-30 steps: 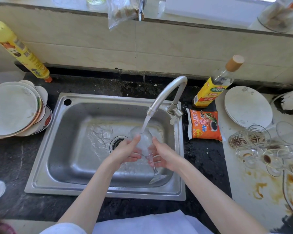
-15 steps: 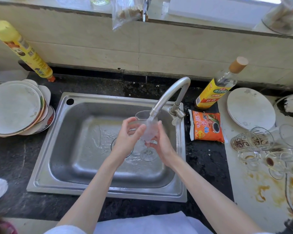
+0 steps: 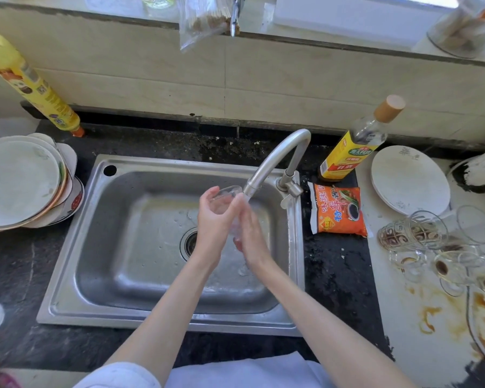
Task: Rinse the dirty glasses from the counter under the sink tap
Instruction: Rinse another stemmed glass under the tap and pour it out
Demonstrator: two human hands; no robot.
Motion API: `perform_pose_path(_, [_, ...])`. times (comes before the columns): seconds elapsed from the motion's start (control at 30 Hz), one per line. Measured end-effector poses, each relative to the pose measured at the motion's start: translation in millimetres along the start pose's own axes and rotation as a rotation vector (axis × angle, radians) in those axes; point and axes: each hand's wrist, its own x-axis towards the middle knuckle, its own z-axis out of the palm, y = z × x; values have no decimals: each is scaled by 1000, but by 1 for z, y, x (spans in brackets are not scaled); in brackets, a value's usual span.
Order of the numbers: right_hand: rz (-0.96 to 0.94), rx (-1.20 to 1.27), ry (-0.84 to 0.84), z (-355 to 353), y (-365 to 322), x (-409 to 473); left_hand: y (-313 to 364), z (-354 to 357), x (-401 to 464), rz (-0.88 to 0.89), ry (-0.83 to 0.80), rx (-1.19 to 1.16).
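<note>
Right now, through the head camera, my left hand point(image 3: 214, 219) curls around the bowl of a clear stemmed glass point(image 3: 224, 196), its rim tipped up toward the tap spout point(image 3: 266, 166) over the steel sink point(image 3: 101, 247). My right hand point(image 3: 251, 236) lies flat against the glass's other side, fingers straight and pressing, with water running over them. The glass's lower part is blurred behind my palms. On the stained white counter point(image 3: 420, 317) to the right, well apart from the sink, the other dirty glasses point(image 3: 431, 242) cluster together near a white plate point(image 3: 409, 179). A stack of plates point(image 3: 20, 183) sits left of the sink.
</note>
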Motion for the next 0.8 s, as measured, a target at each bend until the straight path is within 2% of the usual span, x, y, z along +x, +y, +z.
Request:
perform_pose_path(0.07, [124,99,9,-5,-4,-1,1,1,1,-17,-39,-21])
perform_pose_path(0.17, [272,165,-98,-17,-10,-1,3,-4,3,-38,-157,-28])
perform_pose_path(0.23, [226,129,-32,-20,-4,3,1,-3,2,-35,-147,14])
perform_pose_path(0.37, [2,97,108,-10,6,-2,-2,7,-6,44,-75,145])
perform_pose_path(0.43, [0,177,92,-10,3,-6,-1,7,-7,64,-109,145])
perform_pose_path(0.6, [225,292,-122,-21,-11,-2,5,-2,-2,45,-225,122])
perform_pose_path(0.73, [15,93,-5,-16,-1,0,2,5,-3,39,-72,133])
perform_pose_path(0.8, [13,77,102,-10,3,-2,1,7,-4,23,-71,153])
